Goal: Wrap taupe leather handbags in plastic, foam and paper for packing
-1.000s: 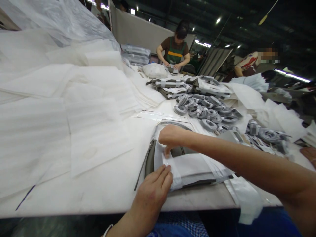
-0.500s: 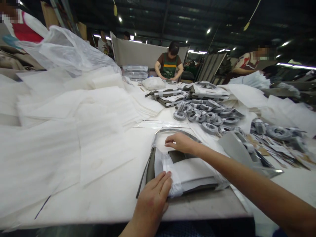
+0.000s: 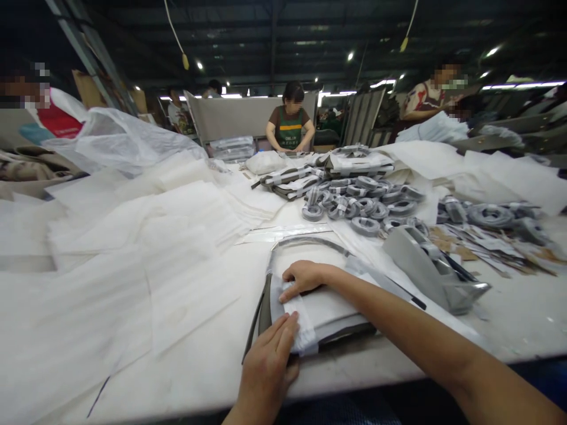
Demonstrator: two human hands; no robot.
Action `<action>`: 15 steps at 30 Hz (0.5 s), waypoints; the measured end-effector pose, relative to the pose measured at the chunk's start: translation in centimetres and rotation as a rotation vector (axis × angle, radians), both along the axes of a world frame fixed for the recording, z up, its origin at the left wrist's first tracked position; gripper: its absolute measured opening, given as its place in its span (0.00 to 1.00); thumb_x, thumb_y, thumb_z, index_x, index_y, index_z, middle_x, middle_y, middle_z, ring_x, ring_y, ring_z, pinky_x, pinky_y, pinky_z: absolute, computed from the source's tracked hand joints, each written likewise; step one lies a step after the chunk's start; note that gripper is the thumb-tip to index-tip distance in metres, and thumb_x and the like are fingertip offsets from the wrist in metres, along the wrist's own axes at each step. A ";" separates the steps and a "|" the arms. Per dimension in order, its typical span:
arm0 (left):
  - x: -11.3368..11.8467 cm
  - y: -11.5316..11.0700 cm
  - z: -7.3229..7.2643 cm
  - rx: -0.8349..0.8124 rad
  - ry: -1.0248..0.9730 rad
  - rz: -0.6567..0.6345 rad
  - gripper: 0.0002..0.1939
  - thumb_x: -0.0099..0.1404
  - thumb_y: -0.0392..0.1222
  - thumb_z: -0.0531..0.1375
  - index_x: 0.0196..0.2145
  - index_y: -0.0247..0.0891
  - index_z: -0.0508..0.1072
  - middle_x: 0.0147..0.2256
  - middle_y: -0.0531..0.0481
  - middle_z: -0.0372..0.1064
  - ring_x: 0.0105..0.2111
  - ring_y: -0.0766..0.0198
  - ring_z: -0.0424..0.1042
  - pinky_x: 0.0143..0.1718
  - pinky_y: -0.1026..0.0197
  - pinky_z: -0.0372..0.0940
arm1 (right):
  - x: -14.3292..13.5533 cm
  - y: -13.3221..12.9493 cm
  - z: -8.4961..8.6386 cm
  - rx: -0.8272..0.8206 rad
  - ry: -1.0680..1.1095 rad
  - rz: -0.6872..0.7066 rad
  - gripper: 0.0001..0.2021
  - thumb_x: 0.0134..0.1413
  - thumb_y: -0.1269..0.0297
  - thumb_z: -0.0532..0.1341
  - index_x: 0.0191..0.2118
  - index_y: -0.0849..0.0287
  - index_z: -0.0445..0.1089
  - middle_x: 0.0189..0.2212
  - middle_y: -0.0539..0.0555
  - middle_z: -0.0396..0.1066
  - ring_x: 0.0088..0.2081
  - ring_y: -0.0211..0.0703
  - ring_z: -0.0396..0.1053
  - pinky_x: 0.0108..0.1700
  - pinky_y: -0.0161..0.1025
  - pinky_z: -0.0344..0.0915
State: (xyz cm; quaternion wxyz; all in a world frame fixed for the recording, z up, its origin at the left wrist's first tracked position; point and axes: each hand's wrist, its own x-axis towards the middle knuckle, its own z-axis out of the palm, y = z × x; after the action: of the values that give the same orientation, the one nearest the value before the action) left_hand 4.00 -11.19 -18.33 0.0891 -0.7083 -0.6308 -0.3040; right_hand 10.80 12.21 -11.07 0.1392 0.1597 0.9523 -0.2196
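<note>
A dark bag [image 3: 264, 307] with white padding [image 3: 339, 304] and a wrapped, arched handle [image 3: 316, 241] lies flat near the table's front edge. Around its left part runs a band of translucent wrap [image 3: 303, 327]. My left hand [image 3: 270, 357] presses on the lower end of this band, fingers together along the bag's edge. At the band's upper end, inside the handle's arch, is my right hand [image 3: 303, 280], thumb and fingers closed on the wrap.
White foam sheets [image 3: 97, 283] cover the table's left side. Beyond the bag lie coiled grey straps [image 3: 365, 206] and more wrapped bags [image 3: 292, 180]. A grey wrapped piece [image 3: 416, 265] and paper scraps [image 3: 496, 248] are at the right. A person [image 3: 290, 124] works across the table.
My right hand has come down from above the dark flap onto the wrap's upper end. The dark flap is now covered. The view has shifted slightly.
</note>
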 end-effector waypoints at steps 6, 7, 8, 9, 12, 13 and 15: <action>0.0 -0.2 0.2 0.004 0.024 -0.010 0.43 0.44 0.23 0.53 0.61 0.38 0.62 0.58 0.50 0.68 0.57 0.59 0.69 0.56 0.59 0.68 | 0.3 -1.3 -0.3 0.071 0.145 -0.108 0.28 0.66 0.44 0.49 0.35 0.58 0.78 0.32 0.56 0.79 0.35 0.46 0.73 0.34 0.36 0.59; -0.1 -0.2 0.3 -0.002 0.035 -0.016 0.42 0.45 0.23 0.53 0.60 0.37 0.63 0.58 0.49 0.68 0.57 0.60 0.68 0.57 0.59 0.67 | 0.8 -1.6 0.0 0.086 0.181 -0.127 0.24 0.67 0.48 0.50 0.37 0.58 0.78 0.35 0.56 0.79 0.38 0.47 0.74 0.37 0.37 0.61; -0.2 -0.3 0.6 -0.012 0.044 -0.026 0.42 0.46 0.23 0.53 0.60 0.37 0.62 0.59 0.49 0.67 0.58 0.60 0.67 0.58 0.59 0.66 | 1.4 -1.8 0.4 0.099 0.215 -0.141 0.20 0.67 0.52 0.52 0.41 0.57 0.78 0.38 0.56 0.79 0.41 0.47 0.74 0.40 0.37 0.62; -0.4 -0.4 0.9 -0.024 0.053 -0.046 0.41 0.47 0.23 0.53 0.60 0.37 0.62 0.60 0.48 0.66 0.59 0.59 0.66 0.59 0.59 0.65 | 2.4 -2.0 1.0 0.111 0.245 -0.150 0.16 0.66 0.55 0.55 0.44 0.56 0.77 0.41 0.56 0.79 0.44 0.47 0.74 0.44 0.37 0.63; -1.9 -0.3 2.2 -0.039 0.039 -0.188 0.33 0.55 0.29 0.59 0.59 0.39 0.64 0.59 0.46 0.68 0.58 0.59 0.68 0.57 0.62 0.65 | 7.1 -2.1 2.6 0.186 0.401 -0.240 0.14 0.63 0.60 0.58 0.51 0.55 0.74 0.49 0.55 0.76 0.52 0.48 0.70 0.55 0.40 0.60; -2.7 -0.2 2.5 -0.039 0.004 -0.235 0.29 0.58 0.32 0.61 0.58 0.41 0.65 0.57 0.47 0.69 0.56 0.59 0.70 0.56 0.64 0.65 | 9.2 -2.1 2.8 0.233 0.471 -0.307 0.14 0.63 0.60 0.58 0.51 0.55 0.73 0.50 0.56 0.75 0.53 0.49 0.69 0.58 0.42 0.59; -4.2 0.5 3.0 -0.039 -0.139 -0.209 0.22 0.64 0.40 0.62 0.55 0.47 0.69 0.56 0.50 0.71 0.54 0.61 0.72 0.55 0.65 0.66 | 13.8 -2.0 2.7 0.344 0.581 -0.502 0.16 0.63 0.59 0.57 0.53 0.56 0.72 0.53 0.58 0.74 0.56 0.51 0.68 0.61 0.47 0.59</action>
State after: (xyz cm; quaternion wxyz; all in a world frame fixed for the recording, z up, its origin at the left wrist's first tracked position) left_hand -0.19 -10.71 -15.37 -0.0006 -0.7489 -0.5641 -0.3476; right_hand 24.61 10.19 -8.35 -0.2215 0.3394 0.9063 -0.1202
